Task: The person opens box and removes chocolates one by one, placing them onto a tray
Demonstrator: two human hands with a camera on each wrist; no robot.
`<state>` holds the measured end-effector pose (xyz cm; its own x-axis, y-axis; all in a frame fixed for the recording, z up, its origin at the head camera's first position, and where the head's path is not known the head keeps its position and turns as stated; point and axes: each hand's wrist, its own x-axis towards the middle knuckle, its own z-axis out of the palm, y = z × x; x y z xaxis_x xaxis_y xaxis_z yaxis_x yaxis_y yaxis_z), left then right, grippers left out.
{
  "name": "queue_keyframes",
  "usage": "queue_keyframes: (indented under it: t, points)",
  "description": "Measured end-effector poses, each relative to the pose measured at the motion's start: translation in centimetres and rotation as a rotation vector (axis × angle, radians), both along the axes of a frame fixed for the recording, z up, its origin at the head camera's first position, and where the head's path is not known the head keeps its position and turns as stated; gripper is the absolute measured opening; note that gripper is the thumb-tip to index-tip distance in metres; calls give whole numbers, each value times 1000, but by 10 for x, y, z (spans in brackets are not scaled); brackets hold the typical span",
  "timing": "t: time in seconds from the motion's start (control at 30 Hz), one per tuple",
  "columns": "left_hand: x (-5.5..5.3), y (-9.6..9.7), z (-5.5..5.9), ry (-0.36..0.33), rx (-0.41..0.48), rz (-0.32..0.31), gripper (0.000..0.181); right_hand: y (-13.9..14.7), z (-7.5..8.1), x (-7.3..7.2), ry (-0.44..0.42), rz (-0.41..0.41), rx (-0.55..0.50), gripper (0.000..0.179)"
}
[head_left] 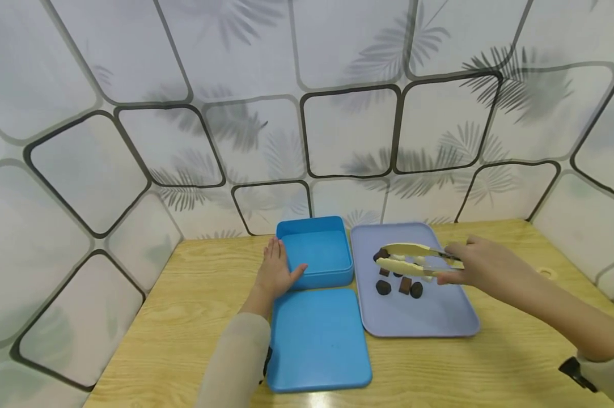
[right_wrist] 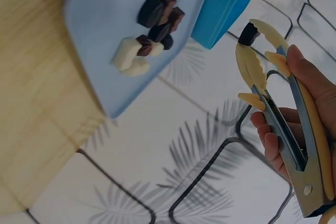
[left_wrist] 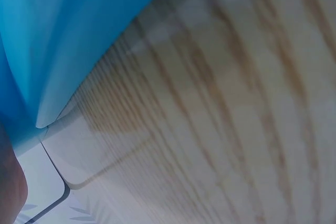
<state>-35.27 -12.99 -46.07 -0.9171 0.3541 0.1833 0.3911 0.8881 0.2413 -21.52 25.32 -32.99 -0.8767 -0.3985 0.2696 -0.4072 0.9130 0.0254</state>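
My left hand [head_left: 275, 272] rests against the left side of a blue box [head_left: 317, 279], its fingers straight and its thumb over the front left corner. In the left wrist view, part of a finger [left_wrist: 9, 187] shows beside the blue plastic. My right hand [head_left: 477, 263] grips a pair of tongs [right_wrist: 310, 145] with cream tips. Between those tips is a dark chocolate piece [right_wrist: 249, 34], raised above a lavender tray [head_left: 419, 320]. On the tray lie several brown, dark and white chocolates [right_wrist: 151, 11], partly hidden by the tongs in the head view.
A blue lid [head_left: 319, 340] lies flat on the wooden table [head_left: 199, 317] in front of the box. The tray stands just right of box and lid. Patterned white walls [head_left: 352, 130] enclose the table at the back and sides. A small pale ring [head_left: 546, 273] is at the right.
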Motion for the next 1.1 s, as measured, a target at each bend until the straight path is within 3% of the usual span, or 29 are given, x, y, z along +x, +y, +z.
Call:
queue_keyframes:
  t: [0.17, 0.6, 1.1]
  points:
    - [0, 1, 0, 6, -15, 1, 89, 22, -12, 15, 11, -10, -5, 56]
    - [2, 0, 1, 9, -11, 3, 90, 62, -48, 51, 8, -123, 23, 55]
    - [3, 2, 3, 18, -22, 10, 89, 76, -67, 44, -81, -161, 13, 52]
